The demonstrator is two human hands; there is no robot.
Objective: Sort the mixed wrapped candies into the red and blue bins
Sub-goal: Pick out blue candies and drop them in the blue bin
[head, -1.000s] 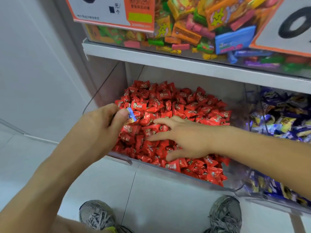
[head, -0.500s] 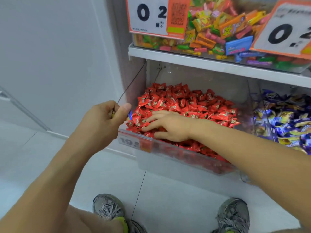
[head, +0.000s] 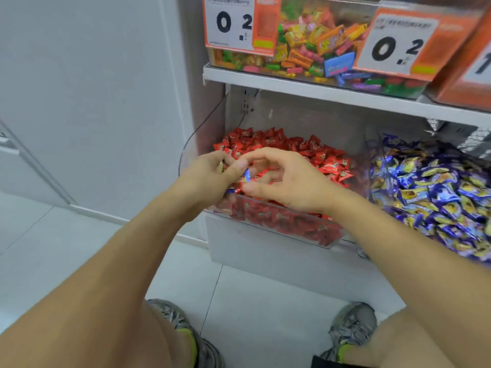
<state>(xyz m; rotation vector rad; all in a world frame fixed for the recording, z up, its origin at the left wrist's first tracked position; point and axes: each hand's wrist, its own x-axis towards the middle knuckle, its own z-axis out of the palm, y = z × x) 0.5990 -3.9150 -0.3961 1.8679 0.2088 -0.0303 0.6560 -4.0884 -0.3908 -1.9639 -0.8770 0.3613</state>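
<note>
Left hand (head: 212, 173) pinches blue candies (head: 247, 174) over the red bin (head: 292, 224); the blue bin (head: 430, 187) lies rightward, nearer the loosely curled right hand (head: 287, 179).

this is a shop, at a pick-and-mix sweet display. white shelves (head: 318, 88) carry clear plastic bins (head: 279, 221) filled with loose wrapped candies: one of red candies (head: 305, 150), one of blue and gold candies (head: 430, 187), and on the shelf above a bin of mixed colourful sweets (head: 313, 49). orange and white price tags (head: 233, 22) with large printed digits hang on the upper bins. the floor is pale tile (head: 252, 301).
</note>
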